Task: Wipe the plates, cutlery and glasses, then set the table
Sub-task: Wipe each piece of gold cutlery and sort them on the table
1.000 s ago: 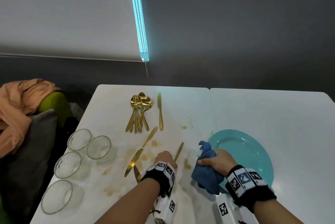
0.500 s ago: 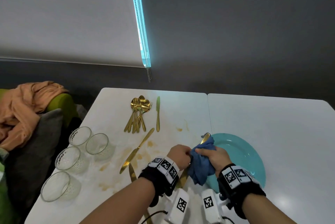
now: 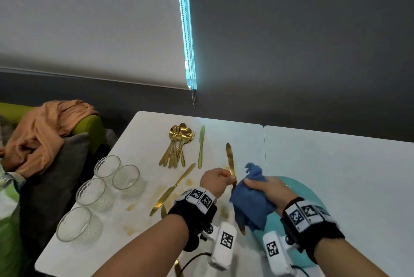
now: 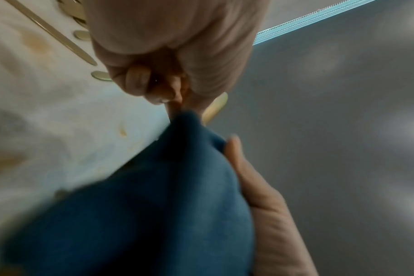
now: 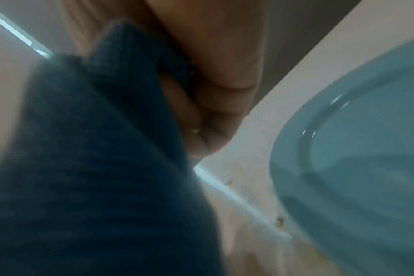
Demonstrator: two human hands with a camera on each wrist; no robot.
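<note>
My left hand (image 3: 220,181) pinches a gold knife (image 3: 230,158) near its middle, above the white table (image 3: 336,164). One end of the knife points away from me; the other end pokes out below the blue cloth (image 3: 252,200). My right hand (image 3: 266,189) grips that cloth, which is wrapped round the knife's near part. In the left wrist view my curled left hand (image 4: 173,89) meets the cloth (image 4: 154,196). The right wrist view shows the cloth (image 5: 95,158) beside the teal plate (image 5: 355,168). The plate (image 3: 302,189) lies under my right wrist.
A bundle of gold spoons and forks (image 3: 177,144), a knife (image 3: 201,145) and two more knives (image 3: 172,189) lie on the stained left table half. Several glasses (image 3: 107,185) stand along the left edge. A green chair with orange cloth (image 3: 42,133) stands left.
My left hand picked a gold knife off the table and brought it to the cloth. My right hand has slid the cloth along the knife toward me, baring the far end.
</note>
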